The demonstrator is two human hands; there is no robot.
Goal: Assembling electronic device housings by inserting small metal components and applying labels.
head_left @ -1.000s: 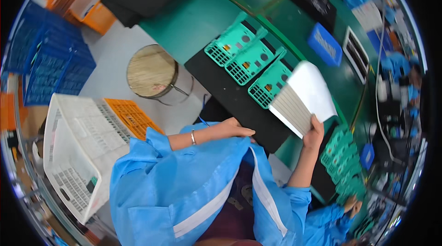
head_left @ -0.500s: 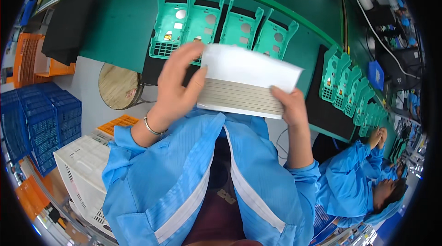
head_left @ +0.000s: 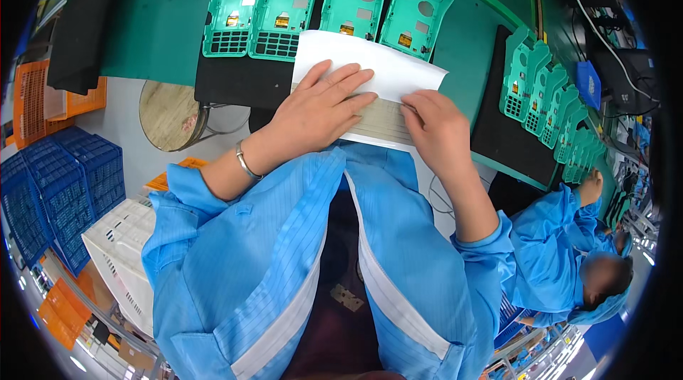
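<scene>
A white sheet (head_left: 363, 63) with a band of thin grey strips (head_left: 381, 118) across its near part is in front of me, over the near edge of the black mat. My left hand (head_left: 320, 104) lies flat on it with fingers stretched, covering the left part of the strips. My right hand (head_left: 440, 124) has its thumb and fingers closed at the right end of the strips; whether it pinches one strip or the whole sheet is hidden. Just beyond the sheet stand several green plastic housings (head_left: 279, 7), each with a small amber patch inside.
The black mat (head_left: 231, 81) lies along the green table's (head_left: 160, 31) near edge. More green housings (head_left: 533, 99) and a blue bin (head_left: 588, 84) are at the right. A co-worker (head_left: 551, 245) sits there. At left are a round stool (head_left: 167, 117), blue crates (head_left: 67, 188) and a white crate (head_left: 121, 252).
My left hand has moved from the sheet's upper left corner to lie across it. My right hand has shifted from its right edge inward. The sheet now lies lower in front of the housings.
</scene>
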